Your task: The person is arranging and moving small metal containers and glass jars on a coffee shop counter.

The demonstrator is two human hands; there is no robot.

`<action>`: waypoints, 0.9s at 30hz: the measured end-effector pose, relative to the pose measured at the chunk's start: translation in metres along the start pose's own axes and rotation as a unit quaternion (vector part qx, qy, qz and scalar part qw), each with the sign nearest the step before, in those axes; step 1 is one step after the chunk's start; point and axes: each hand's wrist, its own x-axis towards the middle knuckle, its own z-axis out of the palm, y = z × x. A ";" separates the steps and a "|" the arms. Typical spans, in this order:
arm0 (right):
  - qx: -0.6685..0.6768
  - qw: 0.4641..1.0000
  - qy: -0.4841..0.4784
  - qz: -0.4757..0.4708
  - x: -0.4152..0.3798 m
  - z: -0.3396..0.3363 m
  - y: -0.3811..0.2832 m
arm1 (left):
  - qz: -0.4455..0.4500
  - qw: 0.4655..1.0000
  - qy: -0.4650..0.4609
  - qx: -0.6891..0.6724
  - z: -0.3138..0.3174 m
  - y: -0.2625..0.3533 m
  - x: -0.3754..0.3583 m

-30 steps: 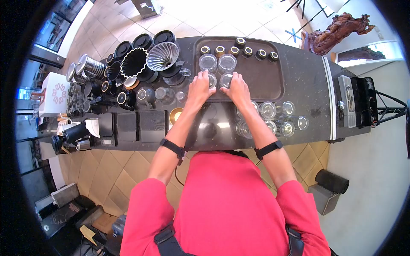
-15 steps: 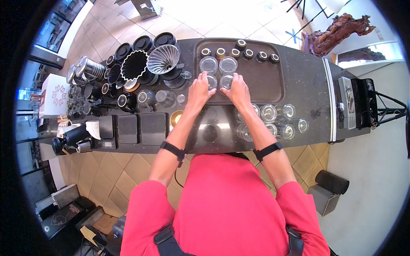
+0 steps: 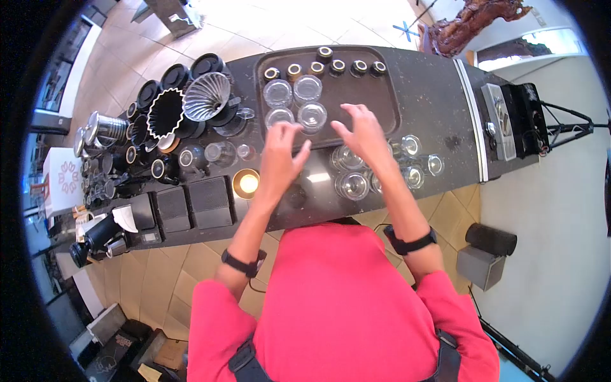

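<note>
My left hand [image 3: 282,156] is open, thumb apart from the fingers, just in front of the near-left clear glass [image 3: 278,117] on the brown tray. Nothing is in its grasp. Over the tray's front edge, to the right of the near-right glass [image 3: 312,117], my right hand [image 3: 367,132] hovers open with nothing in it. Two more glasses, a far-left one [image 3: 277,93] and a far-right one [image 3: 308,88], stand behind these in a tight block. Several small dark cups [image 3: 337,67] line the back of the tray [image 3: 375,105].
More clear glasses [image 3: 352,186] crowd the counter under my right forearm. Left of the tray stand a ribbed glass dripper [image 3: 207,97], a black dripper [image 3: 165,113], a gold-coloured bowl [image 3: 246,183] and flat black scales [image 3: 210,201]. A metal strip [image 3: 471,121] crosses the counter at right.
Both hands have let go of the two near glasses and drawn back toward me, the right one also swinging right. The glasses stay on the tray. The camera view has shifted and turned slightly.
</note>
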 end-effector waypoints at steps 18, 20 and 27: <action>-0.217 0.974 -0.033 -0.051 -0.084 -0.032 0.070 | 0.009 0.978 -0.196 0.068 0.094 0.082 -0.019; -0.233 0.970 -0.047 -0.054 -0.077 -0.022 0.077 | -0.012 0.972 -0.220 0.082 0.103 0.085 -0.012; -0.316 0.932 -0.154 -0.088 -0.060 -0.007 0.089 | -0.052 0.958 -0.261 0.102 0.113 0.083 -0.004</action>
